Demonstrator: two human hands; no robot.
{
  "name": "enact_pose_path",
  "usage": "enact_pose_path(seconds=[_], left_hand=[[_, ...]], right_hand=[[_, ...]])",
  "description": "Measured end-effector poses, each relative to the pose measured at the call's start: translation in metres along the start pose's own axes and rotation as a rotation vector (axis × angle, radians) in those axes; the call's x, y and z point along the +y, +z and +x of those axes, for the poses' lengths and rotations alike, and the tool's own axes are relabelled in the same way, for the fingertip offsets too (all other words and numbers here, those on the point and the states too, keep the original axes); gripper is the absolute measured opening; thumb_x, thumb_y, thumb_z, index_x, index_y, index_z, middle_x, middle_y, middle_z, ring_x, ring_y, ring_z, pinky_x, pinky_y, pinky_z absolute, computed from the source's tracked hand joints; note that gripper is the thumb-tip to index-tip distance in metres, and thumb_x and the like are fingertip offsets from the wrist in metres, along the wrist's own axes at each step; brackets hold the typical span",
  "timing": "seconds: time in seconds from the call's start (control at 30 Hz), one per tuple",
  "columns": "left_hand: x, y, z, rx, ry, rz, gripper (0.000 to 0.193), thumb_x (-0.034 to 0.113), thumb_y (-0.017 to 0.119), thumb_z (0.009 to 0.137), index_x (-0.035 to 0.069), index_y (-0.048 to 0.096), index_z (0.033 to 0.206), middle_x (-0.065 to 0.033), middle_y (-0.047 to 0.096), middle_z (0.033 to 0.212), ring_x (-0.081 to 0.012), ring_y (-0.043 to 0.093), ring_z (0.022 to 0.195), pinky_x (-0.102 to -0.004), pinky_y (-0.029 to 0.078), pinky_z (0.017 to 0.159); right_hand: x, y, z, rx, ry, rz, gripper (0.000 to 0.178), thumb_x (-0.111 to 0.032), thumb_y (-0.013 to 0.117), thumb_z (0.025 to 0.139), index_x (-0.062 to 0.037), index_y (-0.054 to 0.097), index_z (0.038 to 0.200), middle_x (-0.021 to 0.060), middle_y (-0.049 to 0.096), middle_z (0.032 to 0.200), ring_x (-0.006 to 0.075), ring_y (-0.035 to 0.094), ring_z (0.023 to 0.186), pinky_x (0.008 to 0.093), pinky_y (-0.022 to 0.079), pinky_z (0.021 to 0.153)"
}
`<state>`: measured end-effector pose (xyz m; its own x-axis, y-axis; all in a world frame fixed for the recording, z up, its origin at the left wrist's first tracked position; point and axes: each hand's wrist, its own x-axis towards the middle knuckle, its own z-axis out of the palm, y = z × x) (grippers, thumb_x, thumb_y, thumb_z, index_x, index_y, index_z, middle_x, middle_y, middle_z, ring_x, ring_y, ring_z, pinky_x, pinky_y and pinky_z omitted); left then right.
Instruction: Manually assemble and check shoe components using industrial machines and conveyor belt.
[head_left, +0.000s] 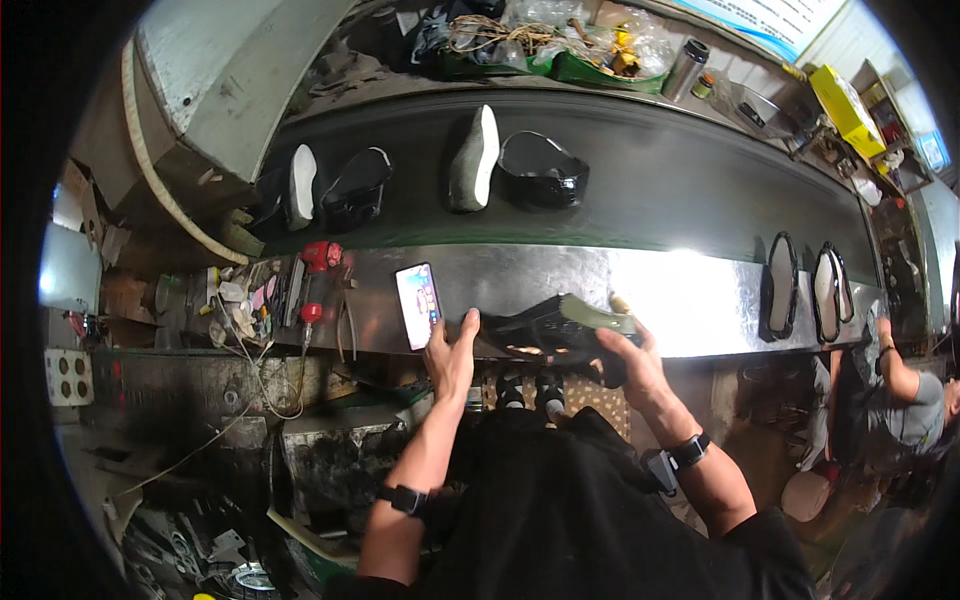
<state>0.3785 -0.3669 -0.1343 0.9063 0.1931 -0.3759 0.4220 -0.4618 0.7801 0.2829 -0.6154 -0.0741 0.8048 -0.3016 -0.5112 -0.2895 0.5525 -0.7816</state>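
Glossy black shoe (535, 328) is at the near edge of the bench (480, 272), our right hand (636, 360) clamped on its right end. Our left hand (452, 355) is beside the smartphone (416, 305); we cannot tell its grip.

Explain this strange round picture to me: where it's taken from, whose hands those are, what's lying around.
One fisheye camera, worn on a person's head, looks down, so straight edges bend. There is no robot; the wearer's own bare hands do the work. The right hand holds an olive-green piece by a blurred black shoe. The left hand is beside a lit phone; contact is unclear. Black flat shoes lie rightward on the metal ledge. Behind, a dark surface bears wedge-shaped pieces.
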Motion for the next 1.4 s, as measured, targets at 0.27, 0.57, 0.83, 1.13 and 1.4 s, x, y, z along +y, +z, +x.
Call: enact_pose_path(seconds=[0.27, 0.57, 0.83, 1.13, 1.4], left_hand=[[-0.044, -0.016, 0.105, 0.288, 0.251, 0.486, 0.101, 0.031, 0.079, 0.071, -0.002, 0.024, 0.149, -0.0292, 0.042, 0.142, -0.0413, 0.042, 0.132, -0.0502, 0.029, 0.115], [-0.05, -0.018, 0.114, 0.335, 0.216, 0.489, 0.101, 0.04, 0.082, 0.065, -0.001, 0.035, 0.143, -0.025, 0.054, 0.128, -0.0418, 0.049, 0.123, -0.0511, 0.029, 0.115], [-0.105, -0.139, 0.16, 0.329, 0.175, 0.816, 0.045, 0.028, 0.07, 0.084, 0.003, 0.063, 0.121, -0.0216, 0.057, 0.125, -0.0411, 0.053, 0.118, -0.0514, 0.042, 0.101], [-0.09, -0.14, 0.144, 0.091, -0.013, -0.001, 0.025, 0.015, 0.075, 0.073, -0.005, 0.071, 0.086, -0.0001, 0.064, 0.077, -0.0114, 0.055, 0.069, -0.0291, 0.044, 0.062], [0.066, 0.014, -0.018, -0.568, 0.381, -0.087, 0.042, 0.027, 0.074, 0.09, -0.004, 0.067, 0.117, -0.0084, 0.072, 0.099, -0.0148, 0.066, 0.088, -0.028, 0.051, 0.083]], right_hand=[[-0.025, -0.045, 0.038, -0.118, 0.079, 0.02, 0.07, -0.016, 0.069, 0.088, -0.0012, 0.036, 0.148, 0.0208, 0.057, 0.13, 0.0309, 0.06, 0.115, 0.0412, 0.054, 0.092], [-0.034, -0.077, 0.099, -0.177, 0.038, -0.259, 0.084, -0.023, 0.067, 0.089, 0.0004, 0.021, 0.154, 0.0196, 0.05, 0.141, 0.0295, 0.05, 0.129, 0.0401, 0.042, 0.108], [-0.025, -0.062, 0.181, 0.203, -0.47, -0.752, 0.066, -0.021, 0.072, 0.09, -0.0005, 0.041, 0.145, 0.0177, 0.06, 0.131, 0.0268, 0.055, 0.124, 0.0373, 0.042, 0.105], [0.004, 0.019, 0.018, -0.171, -0.285, -0.463, 0.077, -0.015, 0.067, 0.095, -0.0094, 0.02, 0.156, 0.0136, 0.065, 0.124, 0.0178, 0.063, 0.109, 0.0361, 0.05, 0.096], [0.0, -0.013, -0.031, -0.137, 0.195, 0.011, 0.073, -0.026, 0.072, 0.092, -0.0021, 0.029, 0.146, 0.0113, 0.068, 0.098, 0.0144, 0.065, 0.076, 0.0278, 0.051, 0.06]])
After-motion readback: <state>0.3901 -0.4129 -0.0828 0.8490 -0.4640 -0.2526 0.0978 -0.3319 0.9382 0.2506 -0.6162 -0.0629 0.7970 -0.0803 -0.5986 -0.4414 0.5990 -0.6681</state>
